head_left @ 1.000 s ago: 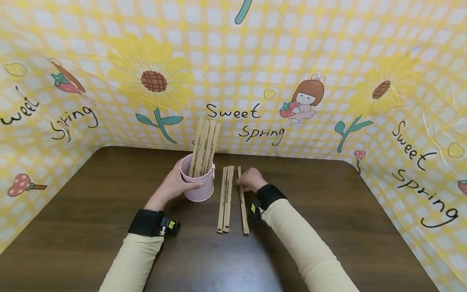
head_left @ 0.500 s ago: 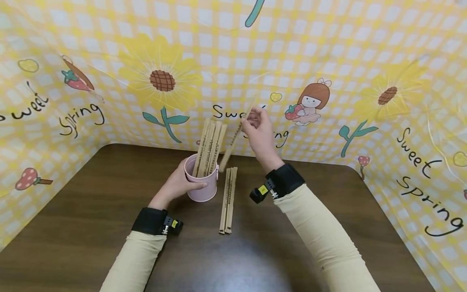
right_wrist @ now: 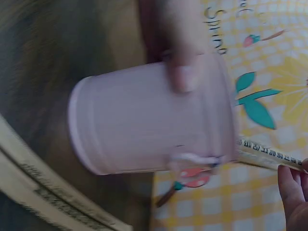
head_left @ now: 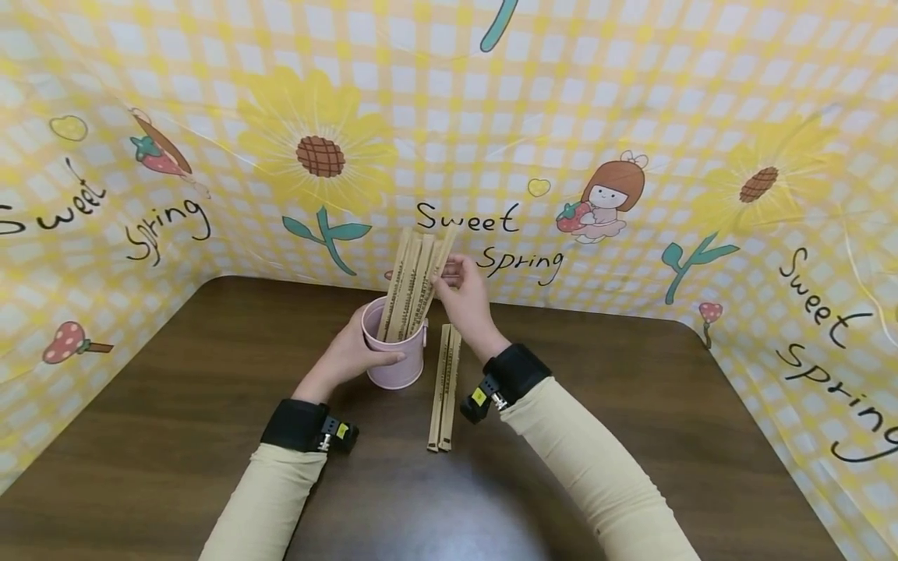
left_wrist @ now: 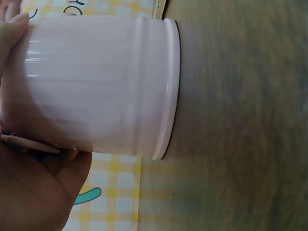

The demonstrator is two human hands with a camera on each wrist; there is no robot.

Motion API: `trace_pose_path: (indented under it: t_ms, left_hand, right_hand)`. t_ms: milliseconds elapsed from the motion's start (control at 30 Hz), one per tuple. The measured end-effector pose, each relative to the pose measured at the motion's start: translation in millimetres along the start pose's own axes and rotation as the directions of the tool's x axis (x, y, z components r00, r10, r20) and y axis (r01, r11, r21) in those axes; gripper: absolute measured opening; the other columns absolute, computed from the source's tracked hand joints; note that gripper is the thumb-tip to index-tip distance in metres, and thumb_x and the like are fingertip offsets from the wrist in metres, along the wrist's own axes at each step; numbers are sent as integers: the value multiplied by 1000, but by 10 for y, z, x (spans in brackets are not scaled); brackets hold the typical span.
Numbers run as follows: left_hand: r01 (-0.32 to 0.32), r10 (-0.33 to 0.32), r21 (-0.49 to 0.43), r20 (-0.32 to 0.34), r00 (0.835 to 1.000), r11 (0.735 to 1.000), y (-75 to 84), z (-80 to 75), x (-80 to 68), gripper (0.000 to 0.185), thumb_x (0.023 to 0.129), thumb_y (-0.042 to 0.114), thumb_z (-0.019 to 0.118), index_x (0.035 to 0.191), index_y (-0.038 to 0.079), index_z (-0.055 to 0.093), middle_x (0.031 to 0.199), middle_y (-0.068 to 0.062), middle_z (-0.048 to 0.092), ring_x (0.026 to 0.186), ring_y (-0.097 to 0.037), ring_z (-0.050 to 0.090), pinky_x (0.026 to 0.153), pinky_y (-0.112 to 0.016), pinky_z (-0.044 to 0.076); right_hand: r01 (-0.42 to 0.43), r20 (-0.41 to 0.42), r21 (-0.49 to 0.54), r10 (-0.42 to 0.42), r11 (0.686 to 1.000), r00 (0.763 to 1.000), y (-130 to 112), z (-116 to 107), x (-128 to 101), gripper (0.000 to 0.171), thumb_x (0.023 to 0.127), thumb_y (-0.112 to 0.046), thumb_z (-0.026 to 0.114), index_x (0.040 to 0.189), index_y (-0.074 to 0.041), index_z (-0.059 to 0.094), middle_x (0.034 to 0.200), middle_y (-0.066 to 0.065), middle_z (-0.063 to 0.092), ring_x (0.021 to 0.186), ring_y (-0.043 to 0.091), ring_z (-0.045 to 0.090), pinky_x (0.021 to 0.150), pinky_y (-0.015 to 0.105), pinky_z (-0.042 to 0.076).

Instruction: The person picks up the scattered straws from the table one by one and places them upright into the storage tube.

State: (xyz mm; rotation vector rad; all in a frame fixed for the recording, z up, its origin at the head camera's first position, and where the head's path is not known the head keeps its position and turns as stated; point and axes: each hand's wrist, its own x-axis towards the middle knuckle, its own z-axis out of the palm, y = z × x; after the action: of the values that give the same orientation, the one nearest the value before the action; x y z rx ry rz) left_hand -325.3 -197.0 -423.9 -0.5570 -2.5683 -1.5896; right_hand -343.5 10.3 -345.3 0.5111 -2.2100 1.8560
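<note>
While the left hand (head_left: 348,354) wraps its fingers round the pink cup (head_left: 397,349) near the desk's (head_left: 175,405) back edge, the right hand (head_left: 464,298) pinches a paper-wrapped chopstick (head_left: 440,269) leaning among others in the cup; two more packets (head_left: 445,397) lie just right of it; bare desk spreads on both sides.

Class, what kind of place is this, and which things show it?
Probably a screened-off tabletop work booth: a dark brown wooden table, a yellow checked sunflower backdrop around it, and a ribbed pink holder of paper-wrapped chopsticks.
</note>
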Motion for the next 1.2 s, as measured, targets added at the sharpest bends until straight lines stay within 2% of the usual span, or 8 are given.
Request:
trace_pose_path:
  t_ms: [267, 467, 667, 900, 1200]
  left_hand:
    - [17, -17, -4, -7, 1000, 1000, 19, -8, -10, 96, 79, 7, 85, 157, 1, 30, 153, -27, 45, 141, -44, 46, 118, -60, 36]
    - [1, -1, -30, 1, 1000, 1000, 1, -23, -7, 95, 79, 5, 84, 157, 1, 31, 152, -27, 47, 140, -43, 47, 118, -59, 36]
    - [4, -4, -30, 9, 1000, 1000, 18, -17, -27, 94, 80, 5, 83, 157, 1, 31, 153, -27, 46, 141, -44, 46, 117, -59, 36]
    - [2, -2, -15, 14, 1000, 1000, 12, -8, -21, 95, 80, 6, 84, 158, 1, 30, 153, -27, 46, 141, -44, 46, 117, -59, 36]
    - [-5, 5, -10, 13, 1000, 1000, 14, 3, -8, 94, 80, 7, 84, 157, 0, 30, 152, -28, 47, 140, -44, 47, 116, -59, 37]
  right_hand:
    - [-22, 39, -12, 23, 1000, 999, 130, 61, -54, 38, 99, 3, 60, 135, 6, 49, 121, 29, 63, 107, 42, 66, 89, 44, 61]
    - [0, 69, -101, 7, 995, 998, 156, 88, -71, 35, 99, 0, 61, 133, 6, 51, 120, 28, 65, 105, 40, 68, 79, 27, 54]
    - [4, 82, -123, 6, 992, 997, 184, 88, -91, 36, 100, 0, 60, 133, 7, 49, 119, 28, 66, 105, 41, 68, 80, 27, 53]
    - [27, 80, -148, -15, 989, 997, 229, 106, -99, 32, 98, 0, 61, 128, 7, 53, 111, 28, 68, 100, 41, 68, 74, 20, 47]
    - [-15, 83, -166, 30, 986, 996, 272, 80, -83, 32, 98, -4, 63, 128, 5, 54, 114, 27, 69, 105, 39, 68, 83, 29, 53]
